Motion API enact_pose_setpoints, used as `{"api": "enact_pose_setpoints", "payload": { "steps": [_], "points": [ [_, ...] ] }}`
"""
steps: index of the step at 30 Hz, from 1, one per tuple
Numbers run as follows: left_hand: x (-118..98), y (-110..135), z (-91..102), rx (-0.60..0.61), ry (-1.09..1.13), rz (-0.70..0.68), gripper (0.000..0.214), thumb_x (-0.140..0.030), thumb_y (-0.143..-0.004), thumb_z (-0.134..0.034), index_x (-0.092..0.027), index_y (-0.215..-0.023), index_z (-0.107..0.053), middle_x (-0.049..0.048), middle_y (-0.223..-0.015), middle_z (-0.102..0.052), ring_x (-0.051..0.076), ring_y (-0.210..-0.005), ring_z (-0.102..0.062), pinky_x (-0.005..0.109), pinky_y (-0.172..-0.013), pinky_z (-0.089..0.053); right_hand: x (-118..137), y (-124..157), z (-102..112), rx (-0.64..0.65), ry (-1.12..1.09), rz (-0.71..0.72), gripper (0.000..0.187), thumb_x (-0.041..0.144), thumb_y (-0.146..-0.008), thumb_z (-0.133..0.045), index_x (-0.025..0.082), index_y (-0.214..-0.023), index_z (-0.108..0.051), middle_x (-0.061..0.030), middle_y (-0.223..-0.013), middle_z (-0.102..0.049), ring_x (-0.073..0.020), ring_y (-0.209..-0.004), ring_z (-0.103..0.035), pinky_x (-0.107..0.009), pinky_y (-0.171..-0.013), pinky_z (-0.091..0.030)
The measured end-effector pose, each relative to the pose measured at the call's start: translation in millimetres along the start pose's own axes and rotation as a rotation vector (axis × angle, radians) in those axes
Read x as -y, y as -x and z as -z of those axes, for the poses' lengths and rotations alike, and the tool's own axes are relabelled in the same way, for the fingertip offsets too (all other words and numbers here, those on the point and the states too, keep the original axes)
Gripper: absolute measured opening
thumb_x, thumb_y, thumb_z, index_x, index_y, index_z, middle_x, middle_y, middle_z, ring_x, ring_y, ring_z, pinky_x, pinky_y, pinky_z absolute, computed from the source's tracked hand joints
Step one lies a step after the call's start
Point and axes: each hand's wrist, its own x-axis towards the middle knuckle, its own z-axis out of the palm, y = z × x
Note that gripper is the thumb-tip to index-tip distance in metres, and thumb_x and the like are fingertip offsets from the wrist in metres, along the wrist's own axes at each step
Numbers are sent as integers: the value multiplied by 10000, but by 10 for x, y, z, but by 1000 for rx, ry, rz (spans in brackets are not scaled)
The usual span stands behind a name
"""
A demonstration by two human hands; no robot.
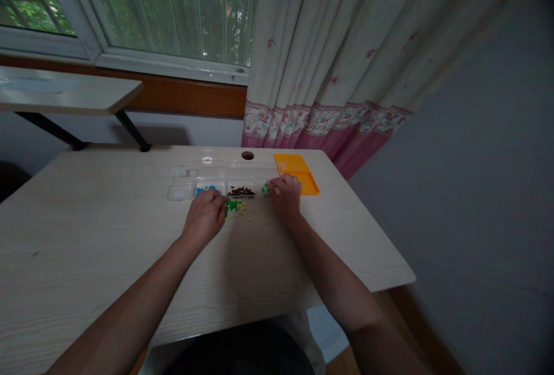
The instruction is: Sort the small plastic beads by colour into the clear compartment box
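A clear plastic box [176, 186] with compartments lies across the table. Small blue pieces [199, 191] fill one compartment, dark brown pieces [241, 192] the middle one, and light green pieces [265, 189] sit toward the right end. In front of the box is a loose pile of small green pieces [232, 206] beside pale yellow pieces [243, 207]. My left hand [205, 212] is at the left edge of that pile, fingers curled together. Over the box's right end, my right hand [286, 195] has its fingers closed beside the light green pieces. Whatever either hand pinches is too small to tell.
An orange tray [308, 181] lies just right of the box, close behind my right hand. The wooden table [108, 236] has a round cable hole [247, 156] near its back edge. A raised shelf [73, 93] stands at back left; a curtain [311, 75] hangs behind.
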Motion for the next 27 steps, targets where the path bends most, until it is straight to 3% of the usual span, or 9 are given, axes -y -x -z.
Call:
{"api": "enact_pose_setpoints", "payload": {
  "steps": [9, 27],
  "points": [
    [-41, 17, -31, 51, -37, -14, 268, -332, -936, -524, -183, -1060, -709, 111, -944, -571, 276, -935, -544, 413, -817, -468, 54, 4, 12, -11, 1, 45, 207, 342, -944, -570, 223, -928, -739, -64, -970, -633, -227, -952, -489, -356, -832, -305],
    [-42, 18, -100, 25, 22, -7, 162, -271, -907, -565, -204, -1001, -679, 93, -930, -577, 268, -919, -560, 397, -791, -467, 149, 33, -3, 18, -6, 102, 220, 349, -958, -554, 228, -900, -728, -56, -939, -653, -221, -942, -511, -354, -829, -315]
  ]
}}
